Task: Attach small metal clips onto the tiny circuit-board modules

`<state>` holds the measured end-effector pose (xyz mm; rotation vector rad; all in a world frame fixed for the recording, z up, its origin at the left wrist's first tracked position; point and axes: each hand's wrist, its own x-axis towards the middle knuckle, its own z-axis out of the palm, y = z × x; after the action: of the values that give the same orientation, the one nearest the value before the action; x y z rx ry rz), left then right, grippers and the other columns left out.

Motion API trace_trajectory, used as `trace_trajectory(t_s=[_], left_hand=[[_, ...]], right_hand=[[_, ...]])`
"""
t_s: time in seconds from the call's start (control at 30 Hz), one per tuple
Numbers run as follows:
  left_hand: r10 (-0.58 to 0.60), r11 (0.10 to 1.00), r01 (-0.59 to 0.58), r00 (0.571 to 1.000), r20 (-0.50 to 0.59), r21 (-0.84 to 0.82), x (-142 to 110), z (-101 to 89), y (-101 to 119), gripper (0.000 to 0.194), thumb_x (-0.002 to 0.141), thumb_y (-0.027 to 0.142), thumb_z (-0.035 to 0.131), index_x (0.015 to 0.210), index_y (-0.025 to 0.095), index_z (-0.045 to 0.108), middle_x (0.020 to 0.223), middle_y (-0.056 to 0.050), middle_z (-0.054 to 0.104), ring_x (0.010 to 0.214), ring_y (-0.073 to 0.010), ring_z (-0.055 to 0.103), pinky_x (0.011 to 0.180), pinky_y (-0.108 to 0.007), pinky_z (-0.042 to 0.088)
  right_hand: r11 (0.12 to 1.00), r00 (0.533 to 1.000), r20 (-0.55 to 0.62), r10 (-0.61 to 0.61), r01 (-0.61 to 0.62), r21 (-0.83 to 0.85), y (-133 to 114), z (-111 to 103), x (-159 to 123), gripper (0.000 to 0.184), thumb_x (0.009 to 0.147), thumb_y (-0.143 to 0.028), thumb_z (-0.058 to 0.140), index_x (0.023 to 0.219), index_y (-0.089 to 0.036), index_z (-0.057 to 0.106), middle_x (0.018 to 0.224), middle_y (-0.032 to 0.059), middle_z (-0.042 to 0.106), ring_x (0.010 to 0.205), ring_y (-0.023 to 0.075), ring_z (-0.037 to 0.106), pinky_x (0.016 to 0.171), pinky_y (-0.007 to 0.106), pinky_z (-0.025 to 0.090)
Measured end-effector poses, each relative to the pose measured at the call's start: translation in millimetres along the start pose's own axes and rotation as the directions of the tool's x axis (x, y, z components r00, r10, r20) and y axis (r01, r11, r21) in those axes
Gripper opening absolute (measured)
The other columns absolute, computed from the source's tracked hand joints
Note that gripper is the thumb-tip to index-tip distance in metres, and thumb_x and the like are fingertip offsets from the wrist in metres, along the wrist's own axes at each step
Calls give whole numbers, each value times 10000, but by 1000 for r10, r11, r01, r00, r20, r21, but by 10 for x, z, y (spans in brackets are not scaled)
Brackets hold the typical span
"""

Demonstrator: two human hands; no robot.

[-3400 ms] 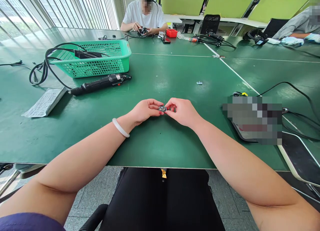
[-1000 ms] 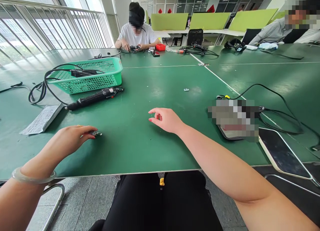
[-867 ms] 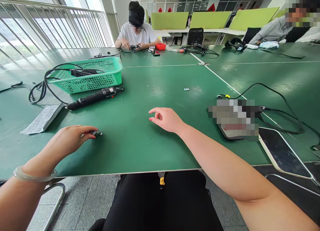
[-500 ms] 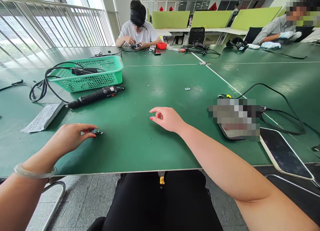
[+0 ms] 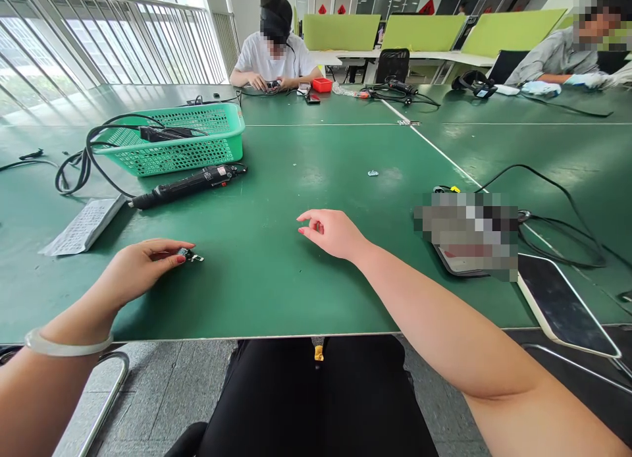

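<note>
Between the thumb and fingers of my left hand (image 5: 143,267) is a small dark part with a shiny metal tab (image 5: 189,254); its exact kind is too small to tell. It is held low over the green table, at the left. My right hand (image 5: 332,233) rests at mid-table with nothing in it, the thumb and forefinger apart and the other fingers curled. Beyond my left hand lies a black electric screwdriver (image 5: 190,186). A small pale piece (image 5: 372,173) lies farther off, past my right hand.
A green mesh basket (image 5: 217,147) with a black cabled item stands behind the screwdriver. A folded written sheet (image 5: 85,228) lies left. To the right are a phone (image 5: 565,305), a blurred-out flat object (image 5: 467,236) and looped black cable (image 5: 567,193). Two people sit across the table.
The view has shifted slightly. My left hand still grips the small part, whose dark body now shows a little differently between the fingers. My right hand has hardly moved.
</note>
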<state>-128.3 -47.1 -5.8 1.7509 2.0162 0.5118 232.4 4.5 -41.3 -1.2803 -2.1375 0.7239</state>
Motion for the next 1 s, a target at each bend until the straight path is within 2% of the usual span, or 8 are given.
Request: trace_trajectory(t_s=[0.07,0.17,0.33,0.47,0.57,0.77,0.9,1.0], left_hand=[[-118,974,118,993,10,-193,-39,33,59,460,679,441,684,1070,200,694,941,-37,748,912,-202,645,808,-261,459],[-180,924,146,982,-63,-354,-94,113,159,431,718,412,644,1068,160,657,1049,-69,718,949,-182,600,786,-237,447],[-195,950,156,973,-123,-269,-142,373,336,420,816,417,535,1158,185,613,1056,-75,690,907,-202,604,771,-286,456],[52,981,-78,988,-146,-177,-78,726,622,271,847,368,513,994,196,661,1301,-92,602,1188,-247,540,1041,-374,365],[146,943,-162,986,-79,-289,-23,1041,1034,220,853,319,533,975,205,676,1277,-81,619,1224,-238,520,1081,-369,331],[94,731,-50,995,27,-681,78,1405,1843,214,892,285,514,1005,179,661,1020,-69,683,922,-180,595,873,-311,438],[42,508,-80,997,-68,-858,282,1367,1853,165,905,256,522,976,170,644,1051,-52,652,956,-132,559,885,-247,406],[13,396,-32,999,-30,-918,414,1345,1702,145,907,246,531,954,174,649,1019,-36,632,919,-111,547,901,-242,394]], right_hand=[[1000,1000,3,-2,2,-4,-5,-2,-5,303,888,-388,531,1097,-211,660,779,7,642,692,136,516,642,289,393],[1000,1000,3,-7,7,-4,-11,-6,-8,302,889,-384,529,1096,-209,661,778,7,643,691,137,515,646,289,394],[1000,1000,5,-17,17,-6,-11,-2,0,301,891,-381,522,1096,-211,663,784,10,644,688,135,516,649,290,392],[1000,1000,0,-28,28,-3,-11,-5,3,305,891,-378,521,1101,-210,664,774,8,647,689,134,527,645,287,392],[1000,998,-50,-23,23,3,8,-46,4,308,883,-379,531,1098,-207,670,760,5,655,679,136,540,647,285,400],[998,976,-211,53,-56,-8,157,-217,36,274,878,-269,512,1065,-188,694,754,17,682,659,138,564,681,285,431],[988,970,-199,143,-151,-24,253,-277,59,261,872,-220,503,1030,-200,710,776,23,694,693,146,583,706,297,447],[985,982,-121,145,-155,-80,275,-250,73,231,852,-239,559,1013,-217,723,829,24,690,697,142,571,690,298,446]])
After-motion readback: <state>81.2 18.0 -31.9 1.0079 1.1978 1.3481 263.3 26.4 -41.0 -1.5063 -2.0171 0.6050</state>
